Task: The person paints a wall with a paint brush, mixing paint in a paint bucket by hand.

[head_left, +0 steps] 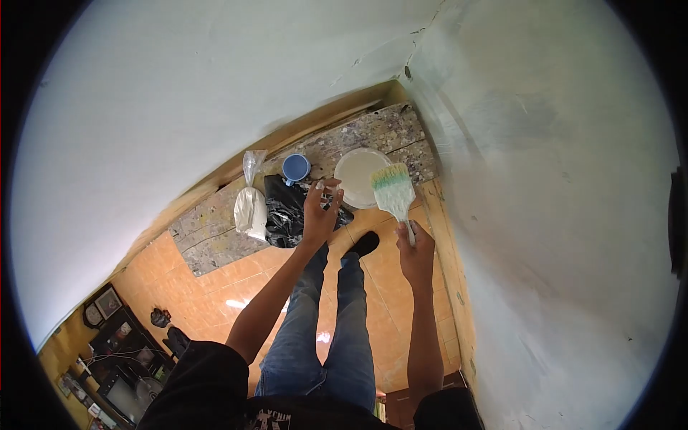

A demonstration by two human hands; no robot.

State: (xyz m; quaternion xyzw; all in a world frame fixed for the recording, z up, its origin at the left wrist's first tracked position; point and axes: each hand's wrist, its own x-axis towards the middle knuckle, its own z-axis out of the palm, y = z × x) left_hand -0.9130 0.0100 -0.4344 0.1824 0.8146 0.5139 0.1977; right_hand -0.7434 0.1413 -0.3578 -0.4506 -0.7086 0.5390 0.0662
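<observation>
My right hand (417,252) is closed round the handle of a wide paint brush (393,192). Its bristles are pale yellow and green, and they overlap the right side of a round white tub (354,172) of whitish liquid. My left hand (322,208) holds nothing, its fingers apart and curved, just left of the tub and over the edge of a black plastic bag (284,212). A blue mug (295,168) stands behind the bag. Left of it lies a clear bag of white powder (250,213).
A paint-stained wooden plank (204,240) bears these things, close to the pale walls that meet in a corner. Below is an orange tiled floor (215,290), with my legs on it. Shelves and a fan (147,389) are at the lower left.
</observation>
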